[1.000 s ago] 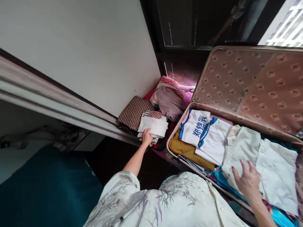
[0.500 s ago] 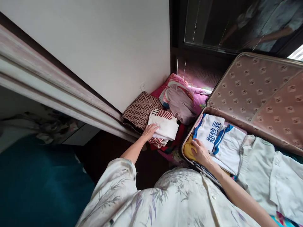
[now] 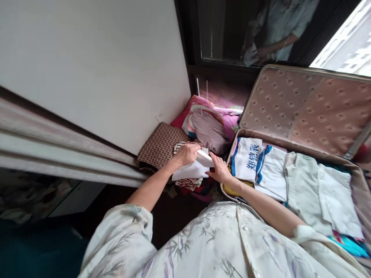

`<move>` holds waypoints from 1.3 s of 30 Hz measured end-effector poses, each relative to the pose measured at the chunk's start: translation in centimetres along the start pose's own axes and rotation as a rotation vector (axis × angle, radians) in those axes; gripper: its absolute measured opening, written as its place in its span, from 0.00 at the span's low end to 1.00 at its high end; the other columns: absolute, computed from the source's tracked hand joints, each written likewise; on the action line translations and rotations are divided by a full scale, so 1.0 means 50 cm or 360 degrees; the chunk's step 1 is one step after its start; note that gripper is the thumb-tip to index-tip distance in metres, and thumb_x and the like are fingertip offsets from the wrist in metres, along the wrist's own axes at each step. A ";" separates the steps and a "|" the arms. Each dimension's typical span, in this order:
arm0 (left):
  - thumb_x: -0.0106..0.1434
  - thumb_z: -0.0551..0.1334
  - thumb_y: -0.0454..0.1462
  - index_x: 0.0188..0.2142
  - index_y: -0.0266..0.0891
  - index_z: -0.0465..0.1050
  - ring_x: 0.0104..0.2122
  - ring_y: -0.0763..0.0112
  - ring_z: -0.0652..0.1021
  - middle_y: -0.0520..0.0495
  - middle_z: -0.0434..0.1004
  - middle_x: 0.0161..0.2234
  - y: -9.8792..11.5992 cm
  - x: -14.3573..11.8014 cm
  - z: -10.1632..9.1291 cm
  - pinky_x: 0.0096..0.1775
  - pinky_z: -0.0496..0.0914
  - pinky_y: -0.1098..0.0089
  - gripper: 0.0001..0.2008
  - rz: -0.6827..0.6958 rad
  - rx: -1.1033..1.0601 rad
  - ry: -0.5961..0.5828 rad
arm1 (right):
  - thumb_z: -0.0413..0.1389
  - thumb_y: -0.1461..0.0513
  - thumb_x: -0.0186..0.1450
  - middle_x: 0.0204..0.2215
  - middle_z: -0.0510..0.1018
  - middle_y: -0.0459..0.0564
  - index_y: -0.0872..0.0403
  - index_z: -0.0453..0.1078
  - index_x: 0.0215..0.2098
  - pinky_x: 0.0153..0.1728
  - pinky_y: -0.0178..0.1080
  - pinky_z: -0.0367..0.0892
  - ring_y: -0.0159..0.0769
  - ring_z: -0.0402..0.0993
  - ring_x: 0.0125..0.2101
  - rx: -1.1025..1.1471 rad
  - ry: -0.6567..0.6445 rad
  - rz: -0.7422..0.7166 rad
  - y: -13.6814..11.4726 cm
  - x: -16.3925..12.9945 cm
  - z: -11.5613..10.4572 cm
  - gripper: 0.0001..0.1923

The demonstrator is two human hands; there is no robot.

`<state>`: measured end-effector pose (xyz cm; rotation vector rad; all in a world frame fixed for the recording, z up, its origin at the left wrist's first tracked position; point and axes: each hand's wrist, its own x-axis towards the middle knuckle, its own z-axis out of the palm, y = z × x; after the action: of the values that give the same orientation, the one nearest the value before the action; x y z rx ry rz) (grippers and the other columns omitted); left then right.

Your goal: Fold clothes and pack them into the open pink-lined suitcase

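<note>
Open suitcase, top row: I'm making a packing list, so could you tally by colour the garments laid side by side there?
White garments with blue trim: 2
Pale grey-green garment: 1
Plain white garment: 1
Total: 4

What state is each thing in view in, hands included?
Left hand: closed on the white cloth
Right hand: closed on the white cloth
White cloth: folded, held in both hands
Striped cloth: partly covered by the white cloth
Suitcase: open, lid raised
Lettered shirt: folded, in suitcase
Mauve cloth: bunched
</note>
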<state>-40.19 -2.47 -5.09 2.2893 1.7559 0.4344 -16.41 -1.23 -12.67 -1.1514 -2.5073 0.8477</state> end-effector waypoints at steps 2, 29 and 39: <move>0.60 0.54 0.31 0.34 0.42 0.75 0.35 0.62 0.77 0.46 0.77 0.32 0.038 0.015 -0.039 0.42 0.69 0.66 0.11 0.0162 -0.0062 -0.0019 | 0.56 0.61 0.65 0.50 0.79 0.57 0.53 0.70 0.61 0.49 0.46 0.68 0.46 0.73 0.47 0.0217 -0.0017 0.0081 0.007 0.002 -0.028 0.25; 0.65 0.68 0.41 0.70 0.45 0.60 0.70 0.37 0.54 0.35 0.46 0.74 0.263 0.368 0.412 0.65 0.57 0.42 0.36 0.0352 0.0320 -0.0446 | 0.54 0.56 0.70 0.74 0.53 0.61 0.44 0.54 0.74 0.61 0.54 0.60 0.55 0.53 0.70 -0.0982 0.0128 0.0836 0.455 -0.210 -0.222 0.35; 0.65 0.68 0.47 0.70 0.42 0.61 0.73 0.35 0.47 0.33 0.43 0.75 0.271 0.336 0.486 0.67 0.51 0.36 0.37 0.0157 -0.0198 -0.0588 | 0.39 0.41 0.73 0.76 0.45 0.60 0.39 0.48 0.75 0.61 0.66 0.57 0.65 0.46 0.72 -0.0764 -0.0248 0.0947 0.572 -0.154 -0.188 0.36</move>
<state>-15.12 10.31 -21.32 2.2037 1.4032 0.1200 10.24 11.51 -22.32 -2.1311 -2.5978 0.4611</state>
